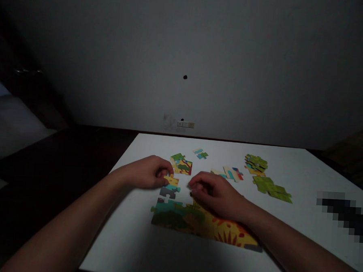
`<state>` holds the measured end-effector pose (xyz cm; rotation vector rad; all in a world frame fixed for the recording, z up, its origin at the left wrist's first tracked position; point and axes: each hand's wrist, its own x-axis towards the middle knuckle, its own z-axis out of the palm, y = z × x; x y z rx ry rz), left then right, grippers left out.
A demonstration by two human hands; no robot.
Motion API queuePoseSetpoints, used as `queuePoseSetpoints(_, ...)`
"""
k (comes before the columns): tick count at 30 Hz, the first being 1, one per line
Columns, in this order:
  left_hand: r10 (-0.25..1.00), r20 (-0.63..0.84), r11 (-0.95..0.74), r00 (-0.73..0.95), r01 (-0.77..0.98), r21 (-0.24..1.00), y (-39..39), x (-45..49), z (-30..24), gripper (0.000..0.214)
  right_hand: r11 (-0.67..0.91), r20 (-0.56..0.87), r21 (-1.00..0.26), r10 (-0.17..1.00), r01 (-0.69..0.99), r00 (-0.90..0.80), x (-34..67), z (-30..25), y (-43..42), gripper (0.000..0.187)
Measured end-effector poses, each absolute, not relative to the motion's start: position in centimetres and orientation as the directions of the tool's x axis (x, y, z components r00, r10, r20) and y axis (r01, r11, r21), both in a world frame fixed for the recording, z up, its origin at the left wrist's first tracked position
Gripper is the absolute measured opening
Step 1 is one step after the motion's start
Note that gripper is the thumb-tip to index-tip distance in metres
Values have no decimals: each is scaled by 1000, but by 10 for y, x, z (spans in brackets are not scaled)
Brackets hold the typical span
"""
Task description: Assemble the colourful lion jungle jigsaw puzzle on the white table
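Obscuring joined puzzle (195,222) partly, right hand (216,194); green pieces (270,187) beyond.

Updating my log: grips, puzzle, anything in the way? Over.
Left grip at yellow-grey strip, hold unclear. Right grip over joined section, hiding part. Strip lies beyond section's left part. No other piece seen between.

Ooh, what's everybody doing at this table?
A person has both hands at a jigsaw puzzle. The left hand has its fingertips at a small yellow, teal and grey part. The right hand is over a bigger joined section, partly hiding it. Other pieces, such as the green ones, lie farther back on the white table.
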<state>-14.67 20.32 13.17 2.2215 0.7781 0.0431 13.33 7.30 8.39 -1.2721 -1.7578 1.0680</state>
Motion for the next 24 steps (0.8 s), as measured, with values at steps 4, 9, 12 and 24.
queuePoseSetpoints(4,549,-225,-523,805,540,659,207,-151,131,25,265,132,-857,942,443,-309,133,89,71,12)
queuePoseSetpoints(9,568,-262,-520,780,587,621,209,-152,129,26,312,152,-824,926,473,-346,133,91,71,12)
queuePoseSetpoints(12,575,-271,-522,772,602,604,208,-152,129,27,337,173,-808,920,484,-352,133,92,71,13)
queuePoseSetpoints(24,583,-275,-541,765,618,570,206,-149,133,33,332,277,-804,943,493,-183,145,103,74,14)
